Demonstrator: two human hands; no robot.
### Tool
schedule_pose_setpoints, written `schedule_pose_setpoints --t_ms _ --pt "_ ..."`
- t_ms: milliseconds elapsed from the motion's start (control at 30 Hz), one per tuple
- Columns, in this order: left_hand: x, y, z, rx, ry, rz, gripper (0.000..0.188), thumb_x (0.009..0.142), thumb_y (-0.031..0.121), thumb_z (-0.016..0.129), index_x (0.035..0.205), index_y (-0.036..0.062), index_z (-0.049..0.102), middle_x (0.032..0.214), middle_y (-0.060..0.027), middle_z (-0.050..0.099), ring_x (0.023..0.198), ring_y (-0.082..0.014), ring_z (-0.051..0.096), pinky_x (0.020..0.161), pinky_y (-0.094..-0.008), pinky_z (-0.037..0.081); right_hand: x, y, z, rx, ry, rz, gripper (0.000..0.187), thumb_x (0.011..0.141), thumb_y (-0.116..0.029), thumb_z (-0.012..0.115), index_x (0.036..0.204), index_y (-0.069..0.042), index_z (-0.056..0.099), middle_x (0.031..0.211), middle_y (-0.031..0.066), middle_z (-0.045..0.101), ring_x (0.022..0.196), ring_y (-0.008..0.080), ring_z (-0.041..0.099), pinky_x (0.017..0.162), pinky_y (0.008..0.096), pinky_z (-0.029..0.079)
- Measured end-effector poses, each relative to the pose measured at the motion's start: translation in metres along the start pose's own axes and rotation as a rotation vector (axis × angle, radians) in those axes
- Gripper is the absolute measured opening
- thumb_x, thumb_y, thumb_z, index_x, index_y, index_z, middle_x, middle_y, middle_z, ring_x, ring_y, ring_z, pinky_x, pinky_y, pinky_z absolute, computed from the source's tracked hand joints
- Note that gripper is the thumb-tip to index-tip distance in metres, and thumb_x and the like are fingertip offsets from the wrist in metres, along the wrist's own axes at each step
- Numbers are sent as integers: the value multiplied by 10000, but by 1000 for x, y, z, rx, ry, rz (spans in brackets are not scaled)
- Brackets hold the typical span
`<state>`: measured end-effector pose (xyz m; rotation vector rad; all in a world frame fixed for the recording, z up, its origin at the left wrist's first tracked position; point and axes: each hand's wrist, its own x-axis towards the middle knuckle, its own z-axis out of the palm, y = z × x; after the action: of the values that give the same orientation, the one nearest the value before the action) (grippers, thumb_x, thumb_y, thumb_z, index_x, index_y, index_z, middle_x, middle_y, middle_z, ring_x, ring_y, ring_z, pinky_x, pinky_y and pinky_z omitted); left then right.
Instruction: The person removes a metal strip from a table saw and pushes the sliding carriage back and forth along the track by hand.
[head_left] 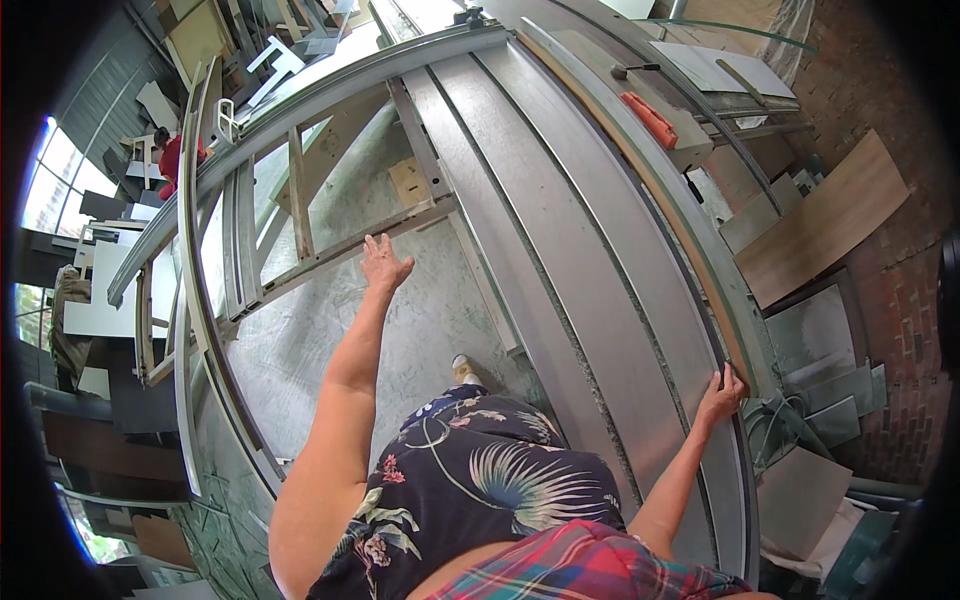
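Observation:
My left hand (pixel 385 265) reaches forward with fingers spread, holding nothing. Its fingertips are at the long metal crossbar (pixel 340 248) of an open frame; whether they touch it I cannot tell. My right hand (pixel 720 398) rests at the right edge of a long grey metal machine table (pixel 600 270) with dark lengthwise grooves. Its fingers are apart and touch the edge beside the near end of a long brown strip (pixel 640 195). That strip runs along the table's right side, curved by the lens.
A red-orange handle-like piece (pixel 650 120) lies on the machine's right side. A brown board (pixel 825 220) and several panels lean at the right. Long rails (pixel 190 290) stand at the left. Another person in red (pixel 175 160) is far left. My shoe (pixel 464 368) stands on the concrete floor.

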<state>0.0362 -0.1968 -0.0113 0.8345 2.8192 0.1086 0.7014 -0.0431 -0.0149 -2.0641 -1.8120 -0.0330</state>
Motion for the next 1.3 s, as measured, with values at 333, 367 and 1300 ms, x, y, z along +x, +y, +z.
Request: schedule_pose_setpoints --t_ms 333,367,1300 --pt "4 -4 3 -27 19 7 913 705 464 663 1428 84 254 1495 -214 141 1381 -341 173 1064 -510 263 0 3 4 -2 34 -25 281 843 -261 619 1116 -203 648 978 51 547 924 250 554 821 431 430" --pt "3 -3 3 -8 16 7 925 706 472 663 1432 84 241 1496 -213 138 1383 -339 169 1065 -510 262 0 2 4 8 31 -23 282 839 -258 624 1115 -206 649 979 48 548 921 251 555 820 432 430" --pt "-22 -4 43 -555 383 168 870 735 377 676 1397 -7 264 1421 -249 303 1339 -354 269 1086 -422 248 -5 1 -17 132 35 -81 417 803 -233 661 1199 -133 580 1117 110 556 1051 295 538 864 409 444"
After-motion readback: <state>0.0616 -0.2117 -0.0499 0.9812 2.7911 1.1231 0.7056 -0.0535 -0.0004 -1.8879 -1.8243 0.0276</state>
